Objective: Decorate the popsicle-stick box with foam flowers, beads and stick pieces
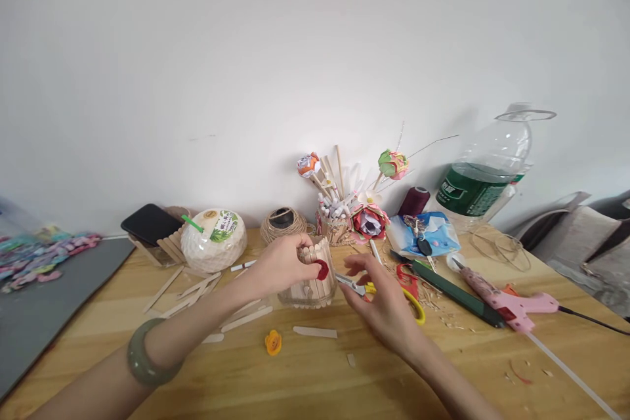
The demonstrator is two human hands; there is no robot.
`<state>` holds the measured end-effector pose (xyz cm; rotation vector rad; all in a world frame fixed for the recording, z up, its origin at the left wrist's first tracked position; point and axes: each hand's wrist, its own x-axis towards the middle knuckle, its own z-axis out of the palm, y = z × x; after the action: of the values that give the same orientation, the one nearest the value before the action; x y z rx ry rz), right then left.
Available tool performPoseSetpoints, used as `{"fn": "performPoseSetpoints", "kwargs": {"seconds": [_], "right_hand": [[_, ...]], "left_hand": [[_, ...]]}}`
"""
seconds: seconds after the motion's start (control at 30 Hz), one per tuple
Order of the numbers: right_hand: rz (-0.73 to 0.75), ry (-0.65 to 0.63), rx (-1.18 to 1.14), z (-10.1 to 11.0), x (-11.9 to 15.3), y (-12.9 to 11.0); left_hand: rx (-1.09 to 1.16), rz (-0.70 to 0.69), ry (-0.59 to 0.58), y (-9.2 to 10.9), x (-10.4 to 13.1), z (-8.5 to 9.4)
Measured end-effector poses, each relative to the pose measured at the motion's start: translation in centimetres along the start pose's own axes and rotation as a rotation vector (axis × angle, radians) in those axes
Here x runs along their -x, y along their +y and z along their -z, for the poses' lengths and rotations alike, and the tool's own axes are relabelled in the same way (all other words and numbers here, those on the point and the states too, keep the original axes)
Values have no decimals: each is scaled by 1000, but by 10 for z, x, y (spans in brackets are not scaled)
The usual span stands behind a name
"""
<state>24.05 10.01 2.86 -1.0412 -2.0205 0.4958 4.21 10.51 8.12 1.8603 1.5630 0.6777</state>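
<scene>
A small round dark red flower is pinched between the thumb and fingers of my left hand. It sits against the front of a holder made of wooden craft sticks; whether it is stuck there I cannot tell. To the right of the holder, my right hand has its thumb and fingers apart and holds nothing. Yellow-handled scissors lie behind that hand, partly hidden by it. On the table in front of the holder is an orange rolled flower, with a loose craft stick to its right.
A pink glue gun and a dark green cutter lie at right, near a large water bottle. Twine, a pot of paper flowers and a white coconut stand along the wall. A grey mat covers the left.
</scene>
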Motion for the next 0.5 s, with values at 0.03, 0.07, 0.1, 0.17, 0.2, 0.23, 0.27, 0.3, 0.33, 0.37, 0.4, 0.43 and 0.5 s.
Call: {"fn": "performPoseSetpoints", "kwargs": {"seconds": [0.03,0.07,0.1,0.17,0.2,0.23,0.27,0.3,0.33,0.37,0.4,0.43,0.5], "right_hand": [[-14,2,11,4,3,5],[-28,4,23,9,6,9],[-43,7,36,14,10,14],[-74,20,60,25,17,24],[-91,30,69,31,21,29],[-110,45,75,37,26,34],[-133,61,78,44,30,39],[-157,78,79,51,34,44],[-183,98,83,57,38,48],[-207,119,90,64,42,52],[-227,139,100,70,46,55],[-242,161,110,75,49,58],[-264,197,128,83,55,63]], "left_hand": [[-78,-49,38,0,1,-2],[-165,-119,77,-1,3,-6],[-253,-203,109,-1,5,-10],[-376,-370,135,-5,10,-20],[-420,-435,131,-8,13,-25],[-463,-492,142,-11,16,-30],[-509,-535,152,-14,19,-35],[-550,-574,178,-18,22,-39],[-583,-600,202,-21,24,-42],[-605,-611,223,-25,25,-44],[-620,-620,241,-27,27,-46],[-625,-628,257,-30,28,-47],[-624,-672,300,-34,28,-48]]}}
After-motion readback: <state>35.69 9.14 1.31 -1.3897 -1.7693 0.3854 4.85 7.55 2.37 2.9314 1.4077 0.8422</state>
